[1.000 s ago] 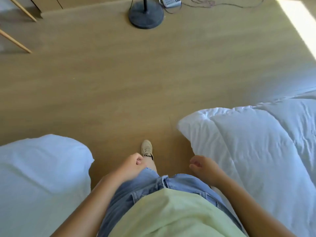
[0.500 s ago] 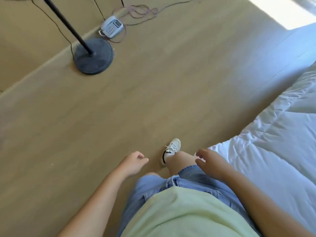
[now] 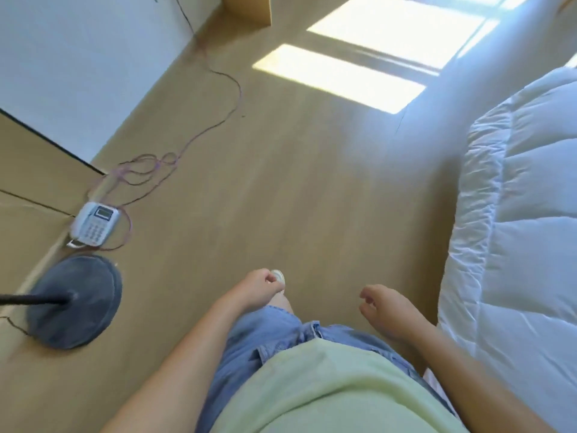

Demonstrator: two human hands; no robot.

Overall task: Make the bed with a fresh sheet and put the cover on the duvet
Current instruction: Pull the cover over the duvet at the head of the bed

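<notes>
The left hand (image 3: 260,289) and right hand (image 3: 387,307) are hanging empty, fingers loosely curled. The duvet (image 3: 515,245) is lying just right of the right hand, uncovered. Ahead and left of the left hand, a loose cord (image 3: 240,93) is trailing over the floor (image 3: 281,198); a foot snagging it could well trip the person.

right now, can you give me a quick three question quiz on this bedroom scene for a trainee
1. True or false: the left hand and the right hand both hold nothing.
2. What lies on the floor beside the round stand base? A) a telephone B) a pillow C) a folded sheet
3. Fill in: the white duvet lies on the person's ____ side.
Key: 1 true; 2 A; 3 right.
</notes>
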